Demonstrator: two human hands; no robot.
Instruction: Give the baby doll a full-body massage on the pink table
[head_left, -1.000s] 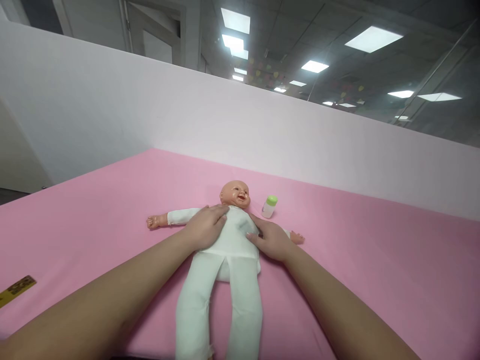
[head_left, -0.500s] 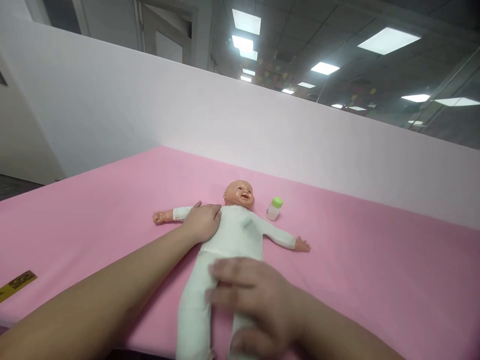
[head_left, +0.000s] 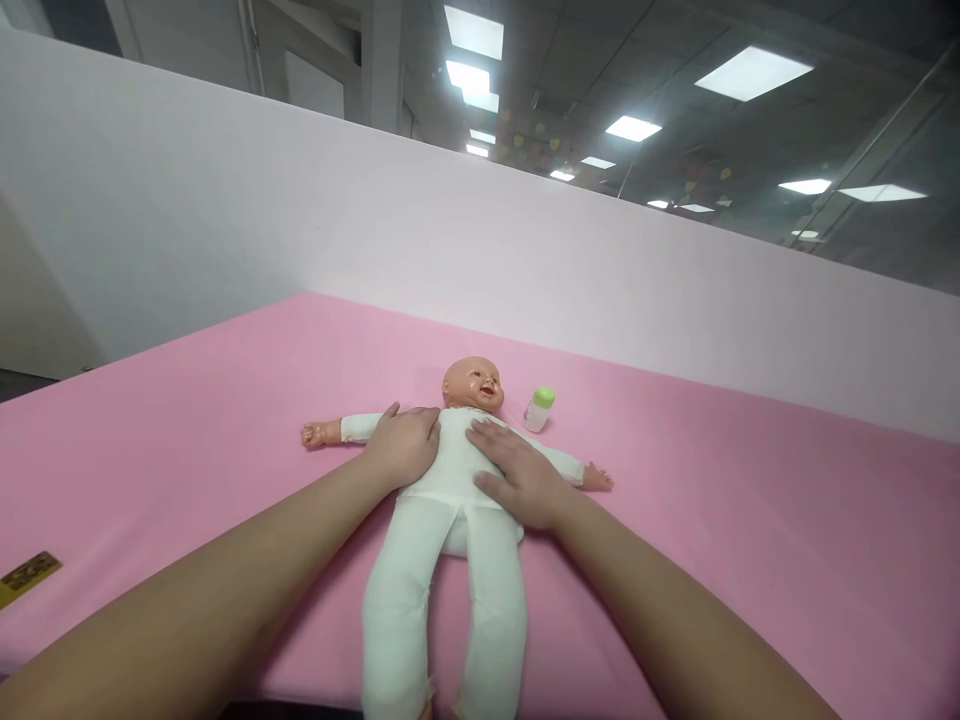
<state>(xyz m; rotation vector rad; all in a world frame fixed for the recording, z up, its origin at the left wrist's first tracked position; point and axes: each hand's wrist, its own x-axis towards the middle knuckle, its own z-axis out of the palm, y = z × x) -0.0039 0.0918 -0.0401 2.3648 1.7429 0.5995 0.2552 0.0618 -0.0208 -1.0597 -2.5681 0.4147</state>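
Resting on the doll (head_left: 456, 468) in the head view: left hand (head_left: 405, 446) laid over its shoulder and one edge of the chest, right hand (head_left: 525, 482) palm-down across the other half, thumb set apart from the fingers. Neither hand grips anything I can see. Palm undersides are hidden, so pressure: can't tell.

Doll lies on its back on the pink worktop (head_left: 720, 530), arms out, legs toward the near edge. Strip of white torso shows between the hands.

For good contact, I'd want whole palm plus fingers down, load light and even, both sides matched. Left sits a bit closer to the neck than right; levelling them should balance things. Cloth body looks soft, so fingertips digging in would likely dent or rumple it, and an uneven push could slide it.

Clearance: green-capped bottle (head_left: 538, 410) stands near the doll's shoulder, apart from the right fingers. A wide reach there might knock it. Yellow strip (head_left: 28, 574) at far left is well apart from both hands, no issue.
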